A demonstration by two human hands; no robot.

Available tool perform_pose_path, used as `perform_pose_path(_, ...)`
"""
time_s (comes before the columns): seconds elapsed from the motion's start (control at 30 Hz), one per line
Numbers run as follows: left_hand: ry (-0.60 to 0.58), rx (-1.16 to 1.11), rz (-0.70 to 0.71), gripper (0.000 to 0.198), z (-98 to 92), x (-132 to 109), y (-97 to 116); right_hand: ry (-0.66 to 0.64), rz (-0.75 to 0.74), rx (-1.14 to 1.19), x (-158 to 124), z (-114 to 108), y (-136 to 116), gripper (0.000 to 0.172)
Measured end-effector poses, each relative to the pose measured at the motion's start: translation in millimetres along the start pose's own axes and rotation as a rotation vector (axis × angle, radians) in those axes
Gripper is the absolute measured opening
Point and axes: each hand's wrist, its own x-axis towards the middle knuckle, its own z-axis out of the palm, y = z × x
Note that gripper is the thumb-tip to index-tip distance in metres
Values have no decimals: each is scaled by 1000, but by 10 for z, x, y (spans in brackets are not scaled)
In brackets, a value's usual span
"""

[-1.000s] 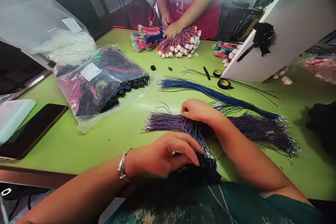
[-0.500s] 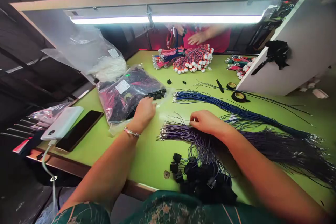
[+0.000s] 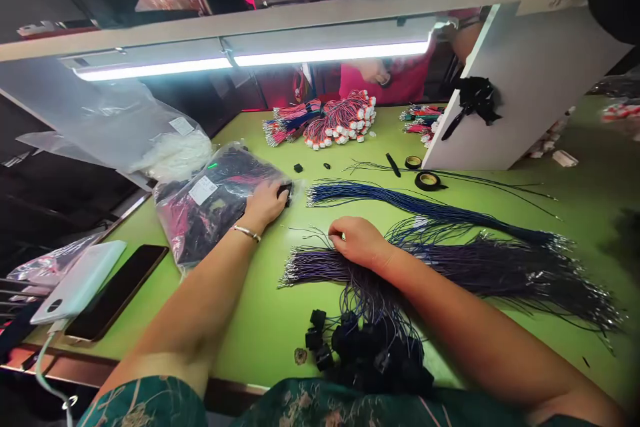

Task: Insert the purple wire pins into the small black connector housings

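My left hand (image 3: 267, 204) is at the mouth of a clear plastic bag (image 3: 227, 173), its fingers curled over some black connectors (image 3: 285, 194) there. The bag holds many more dark parts and bears a white label. My right hand (image 3: 356, 240) is closed in a pinch just above a bundle of purple wires (image 3: 315, 265). Thin wire ends stick out to the left of its fingertips, and part of the grip is hidden. Below that hand, near the table's front edge, lies a pile of black connectors with wires (image 3: 370, 347).
A blue wire bundle (image 3: 360, 195) lies beyond the purple one. Tape rolls (image 3: 428, 181) sit near the white side panel (image 3: 480, 127). Red wires with white connectors (image 3: 340, 123) lie at the back, a co-worker behind. A phone (image 3: 117, 290) and power bank (image 3: 80, 280) lie left.
My left hand has moved forward over the black connectors at the bag's mouth and now covers most of them. My right hand stays pinched above the purple wires. The camera view has turned right.
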Motion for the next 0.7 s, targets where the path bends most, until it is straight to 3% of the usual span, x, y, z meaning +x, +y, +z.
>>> perform_pose_path(0.2,-41,-35,263,51,-101,-596,-136,-11,1,13,2,48,37,21)
perform_pose_path(0.3,19,-50,272,48,-223,-753,-114,6,11,73,-14,53,1,21)
perform_pose_path(0.37,82,-28,213,43,-342,-723,-47,38,39,164,-16,35,-34,20)
perform_pose_path(0.43,142,23,133,41,-468,-540,56,76,72,257,-16,-10,-84,18)
perform_pose_path(0.53,220,31,104,41,-562,-5,254,152,67,364,-31,-131,-199,14)
perform_pose_path(0.6,96,25,69,41,-507,418,393,213,27,432,-65,-230,-289,14)
perform_pose_path(0.7,5,15,28,42,-275,906,557,287,-34,549,-131,-358,-396,14)
